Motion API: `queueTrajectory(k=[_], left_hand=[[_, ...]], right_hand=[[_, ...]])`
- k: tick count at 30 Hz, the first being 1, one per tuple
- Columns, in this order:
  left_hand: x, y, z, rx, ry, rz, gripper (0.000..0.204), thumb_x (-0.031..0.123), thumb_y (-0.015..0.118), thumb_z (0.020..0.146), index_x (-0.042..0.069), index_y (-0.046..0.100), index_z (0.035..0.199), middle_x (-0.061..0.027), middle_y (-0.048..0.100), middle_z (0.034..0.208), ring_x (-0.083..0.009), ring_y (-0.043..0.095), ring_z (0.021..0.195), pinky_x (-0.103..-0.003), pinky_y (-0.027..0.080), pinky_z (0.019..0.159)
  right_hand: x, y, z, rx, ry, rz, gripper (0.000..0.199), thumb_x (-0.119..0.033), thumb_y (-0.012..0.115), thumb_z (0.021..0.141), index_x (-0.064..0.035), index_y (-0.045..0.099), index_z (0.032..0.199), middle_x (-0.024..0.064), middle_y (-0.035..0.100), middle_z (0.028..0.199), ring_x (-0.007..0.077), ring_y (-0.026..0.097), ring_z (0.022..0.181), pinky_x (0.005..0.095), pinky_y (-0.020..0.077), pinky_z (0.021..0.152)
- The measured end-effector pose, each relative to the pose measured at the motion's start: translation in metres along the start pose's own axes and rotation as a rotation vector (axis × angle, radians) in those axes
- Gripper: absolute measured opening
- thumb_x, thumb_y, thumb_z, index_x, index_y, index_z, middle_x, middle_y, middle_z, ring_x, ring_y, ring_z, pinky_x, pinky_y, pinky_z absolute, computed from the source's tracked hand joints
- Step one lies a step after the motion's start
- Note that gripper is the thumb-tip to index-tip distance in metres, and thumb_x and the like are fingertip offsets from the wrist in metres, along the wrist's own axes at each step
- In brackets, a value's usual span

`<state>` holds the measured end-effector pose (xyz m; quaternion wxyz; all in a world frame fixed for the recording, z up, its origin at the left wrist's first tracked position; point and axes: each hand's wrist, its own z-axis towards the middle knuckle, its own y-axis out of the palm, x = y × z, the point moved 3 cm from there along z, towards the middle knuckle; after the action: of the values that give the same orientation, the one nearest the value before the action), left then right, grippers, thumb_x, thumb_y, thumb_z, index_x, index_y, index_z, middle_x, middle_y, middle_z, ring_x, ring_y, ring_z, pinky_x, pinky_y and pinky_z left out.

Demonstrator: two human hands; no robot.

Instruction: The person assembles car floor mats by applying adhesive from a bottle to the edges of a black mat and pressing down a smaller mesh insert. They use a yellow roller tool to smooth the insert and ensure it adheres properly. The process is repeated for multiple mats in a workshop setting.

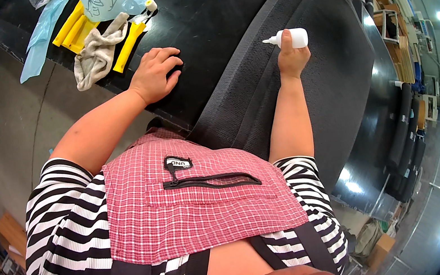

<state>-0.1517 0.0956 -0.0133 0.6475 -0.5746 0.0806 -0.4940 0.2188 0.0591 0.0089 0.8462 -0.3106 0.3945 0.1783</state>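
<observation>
My right hand point(293, 59) grips a small white squeeze bottle point(299, 38) lying sideways in it, with its pointed nozzle toward the left. Below the bottle spreads a large dark grey textured sheet point(336, 74) with a raised, ribbed band point(242, 60) along its left side. The gap between nozzle tip and band is too hard to judge. On the black tabletop point(202, 20) rests my left hand point(156, 74), palm down, fingers loosely bent and apart, holding nothing. Beyond it lies a yellow-handled tool point(130, 47), next to a crumpled greyish-white cloth glove point(99, 52).
At the far left of the table are more yellow tools point(73, 31), a light blue plastic sheet point(48, 32) and a marked bluish bag point(111, 1). Another dark table point(373, 154) with black rolls point(402, 138) stands to the right. Cardboard boxes point(12, 237) sit at left.
</observation>
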Motion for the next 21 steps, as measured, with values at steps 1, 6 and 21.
queueTrajectory(k=[1, 6, 21], left_hand=[[0.000, 0.000, 0.000, 0.000, -0.001, -0.002, 0.022, 0.016, 0.071, 0.087, 0.010, 0.068, 0.108, -0.0073, 0.061, 0.133, -0.0308, 0.055, 0.122, -0.043, 0.042, 0.106], [0.000, 0.000, 0.000, 0.009, -0.003, -0.008, 0.021, 0.016, 0.071, 0.087, 0.010, 0.068, 0.107, -0.0073, 0.062, 0.133, -0.0307, 0.055, 0.122, -0.043, 0.042, 0.107], [-0.004, 0.001, 0.001, 0.011, -0.010, -0.030, 0.020, 0.018, 0.070, 0.088, 0.010, 0.070, 0.106, -0.0057, 0.061, 0.132, -0.0290, 0.055, 0.123, -0.043, 0.042, 0.107]], right_hand=[[0.002, 0.003, 0.000, 0.004, 0.001, 0.003, 0.039, -0.042, 0.070, 0.095, -0.0039, 0.074, 0.087, 0.0106, 0.075, 0.082, 0.0259, 0.075, 0.079, 0.0375, 0.0561, 0.074], [0.001, 0.010, 0.004, -0.056, -0.081, -0.191, 0.036, -0.042, 0.074, 0.089, -0.0056, 0.075, 0.086, 0.0128, 0.074, 0.084, 0.0315, 0.073, 0.080, 0.0416, 0.0567, 0.074], [0.044, 0.005, 0.005, -0.049, 0.230, 0.059, 0.040, -0.039, 0.070, 0.094, 0.0003, 0.074, 0.098, 0.0143, 0.077, 0.097, 0.0296, 0.074, 0.093, 0.0396, 0.0556, 0.084]])
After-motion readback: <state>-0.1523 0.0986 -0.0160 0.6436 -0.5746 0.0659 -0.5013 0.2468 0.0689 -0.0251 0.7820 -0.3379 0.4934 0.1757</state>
